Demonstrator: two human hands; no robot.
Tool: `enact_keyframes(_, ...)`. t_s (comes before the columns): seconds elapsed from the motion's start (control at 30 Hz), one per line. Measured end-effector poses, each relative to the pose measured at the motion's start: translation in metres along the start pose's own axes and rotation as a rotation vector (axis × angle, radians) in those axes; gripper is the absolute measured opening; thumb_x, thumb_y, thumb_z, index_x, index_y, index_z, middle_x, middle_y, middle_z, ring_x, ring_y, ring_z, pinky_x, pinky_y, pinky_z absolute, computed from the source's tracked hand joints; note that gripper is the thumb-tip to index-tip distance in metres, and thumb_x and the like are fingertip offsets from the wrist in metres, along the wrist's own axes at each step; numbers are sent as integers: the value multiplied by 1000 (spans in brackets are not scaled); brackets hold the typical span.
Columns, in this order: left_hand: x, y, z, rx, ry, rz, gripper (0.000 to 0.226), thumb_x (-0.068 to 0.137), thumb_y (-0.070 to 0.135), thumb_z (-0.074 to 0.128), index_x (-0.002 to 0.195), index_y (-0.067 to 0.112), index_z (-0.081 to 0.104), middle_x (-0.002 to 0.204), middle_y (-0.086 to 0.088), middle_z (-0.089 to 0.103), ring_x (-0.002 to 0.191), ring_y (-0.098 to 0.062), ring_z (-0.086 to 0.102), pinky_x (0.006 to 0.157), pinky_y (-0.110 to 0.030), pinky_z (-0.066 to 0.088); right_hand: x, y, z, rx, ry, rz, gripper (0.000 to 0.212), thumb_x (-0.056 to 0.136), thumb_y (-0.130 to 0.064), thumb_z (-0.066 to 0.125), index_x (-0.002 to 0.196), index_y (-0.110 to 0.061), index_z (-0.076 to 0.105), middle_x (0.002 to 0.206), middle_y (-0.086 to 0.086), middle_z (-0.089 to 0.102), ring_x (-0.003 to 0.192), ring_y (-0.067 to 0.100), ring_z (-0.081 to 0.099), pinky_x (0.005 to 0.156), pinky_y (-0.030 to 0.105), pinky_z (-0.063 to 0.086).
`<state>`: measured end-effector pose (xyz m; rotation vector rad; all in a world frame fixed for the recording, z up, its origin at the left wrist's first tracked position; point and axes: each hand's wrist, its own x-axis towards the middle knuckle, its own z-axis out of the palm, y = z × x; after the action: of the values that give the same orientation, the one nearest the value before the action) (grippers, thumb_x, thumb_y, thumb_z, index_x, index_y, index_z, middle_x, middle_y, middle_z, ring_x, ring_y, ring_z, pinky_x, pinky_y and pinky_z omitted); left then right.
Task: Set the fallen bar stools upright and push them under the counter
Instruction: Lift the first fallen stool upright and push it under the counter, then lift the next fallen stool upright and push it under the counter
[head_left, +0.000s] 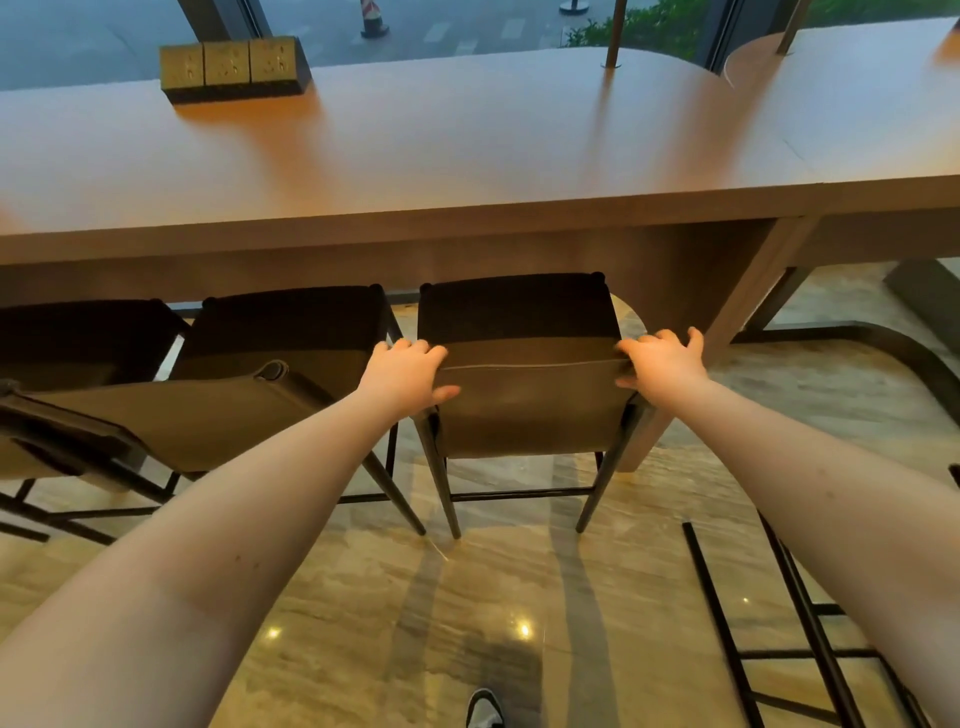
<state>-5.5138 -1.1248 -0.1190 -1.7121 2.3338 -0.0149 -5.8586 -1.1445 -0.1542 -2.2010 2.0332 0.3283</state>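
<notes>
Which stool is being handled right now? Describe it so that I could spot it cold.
Start at the long wooden counter by the window. Three upright stools stand along its near edge; take the rightmost stool, beside the counter's slanted wooden leg. It alone has hands on it: the left hand and the right hand grip the two ends of its backrest.

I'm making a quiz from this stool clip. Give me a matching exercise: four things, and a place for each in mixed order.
Things:
1. left hand
2. right hand
3. socket block
4. shoe

Places:
A. on the counter top, far left
B. on the floor, bottom edge of view
C. left end of the held stool's backrest
D. right end of that backrest

Pairs: 1-C, 2-D, 3-A, 4-B
</notes>
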Motion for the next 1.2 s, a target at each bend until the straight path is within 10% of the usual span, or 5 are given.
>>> enact_keyframes(0.37,-87,100,-22,-433,372,130,76,93,70,34,154,26,31,155,0,41,145,-22,34,117,-44,25,-145,-13,-1,760,262,-86,69,89,-60,58,149,-32,36,149,-5,48,139,19,41,112,49,35)
enact_keyframes(0.63,-162,166,-18,-679,444,90,91,80,89,30,155,39,17,159,9,29,137,6,17,109,-32,21,-270,36,12,1087,395,-65,75,85,-69,58,147,-54,20,157,-18,28,134,-3,26,91,13,23)
enact_keyframes(0.87,-198,257,-78,-768,470,395,78,82,85,37,148,60,4,159,19,21,131,30,3,104,-22,16,-392,87,13,1104,573,24,80,86,-68,54,153,-39,22,158,-13,31,144,7,29,112,31,29)
enact_keyframes(1.2,-304,388,-89,-831,278,836,87,82,71,45,156,41,11,163,8,21,139,7,11,112,-31,15,-596,95,72,1066,771,438,78,84,-74,57,150,-50,22,154,-24,32,143,-3,28,109,26,28)
